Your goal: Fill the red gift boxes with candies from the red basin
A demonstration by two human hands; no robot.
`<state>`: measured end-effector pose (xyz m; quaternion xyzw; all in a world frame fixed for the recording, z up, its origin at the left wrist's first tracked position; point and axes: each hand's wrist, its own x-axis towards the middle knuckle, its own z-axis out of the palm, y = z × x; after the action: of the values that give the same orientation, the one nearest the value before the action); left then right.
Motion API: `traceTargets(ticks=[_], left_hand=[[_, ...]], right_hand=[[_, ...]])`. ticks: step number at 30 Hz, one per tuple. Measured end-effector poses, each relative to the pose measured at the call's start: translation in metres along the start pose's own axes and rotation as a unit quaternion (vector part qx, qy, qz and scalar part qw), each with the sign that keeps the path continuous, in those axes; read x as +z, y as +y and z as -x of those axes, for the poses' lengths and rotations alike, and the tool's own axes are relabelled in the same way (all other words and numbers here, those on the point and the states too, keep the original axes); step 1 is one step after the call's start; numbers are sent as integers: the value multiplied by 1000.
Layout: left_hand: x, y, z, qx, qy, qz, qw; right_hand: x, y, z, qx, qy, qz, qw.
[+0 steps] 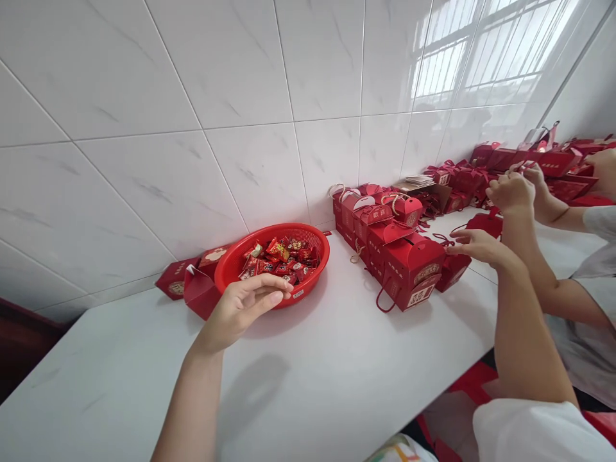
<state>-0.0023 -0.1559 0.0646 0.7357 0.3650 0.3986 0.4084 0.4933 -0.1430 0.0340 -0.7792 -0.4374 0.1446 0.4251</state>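
Note:
My left hand (248, 307) is raised at the near edge of a red plastic basket (224, 273), fingers loosely stretched with nothing seen between them. Wrapped candies (283, 256), mostly red, lie inside the basket. On the right, my right hand (481, 247) reaches out with its fingers extended at the top of a small red box (451, 273) and its dark red cord; whether they touch is unclear. Left of that hand stands a row of red gift boxes (414, 256) with cord handles, some flaps raised.
Two red boxes (199, 292) lean behind and left of the basket. A tiled wall backs the white table (327, 366). At the right, a person's hands (514, 189) work beside more red boxes (548, 160). A cardboard box (440, 192) stands near the wall.

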Motion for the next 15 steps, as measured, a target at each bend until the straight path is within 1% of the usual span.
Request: traceTargets(ticks=[1,2,3,4,6,7,9,11,13,15], left_hand=[[0,0,0,-1,-2,-1,1000],[0,0,0,-2,-5,-1,1000],[0,0,0,-3,-6,0,1000],[0,0,1,-4,-6,3,1000],[-2,0,2,-6,-3,7,1000],[-3,0,2,-6,-1,7,1000],[-4,1,2,-8,-6,7,1000],[-1,0,1,-11,-25,14,1000],[9,-3,-2,-19,-55,29,998],[32,-12,-7,-36,-97,45,994]], right_hand=[[-5,0,4,29,-37,-2,999],[-9,0,8,50,-51,-7,997],[-11,0,13,66,-41,-12,997],[-12,2,17,75,-17,-17,997],[-9,7,24,99,17,-29,995],[-6,10,27,113,15,-39,993],[2,17,33,128,-14,-69,989],[9,22,36,117,-38,-111,986],[15,24,38,88,-46,-147,984],[19,24,38,86,-55,-154,983]])
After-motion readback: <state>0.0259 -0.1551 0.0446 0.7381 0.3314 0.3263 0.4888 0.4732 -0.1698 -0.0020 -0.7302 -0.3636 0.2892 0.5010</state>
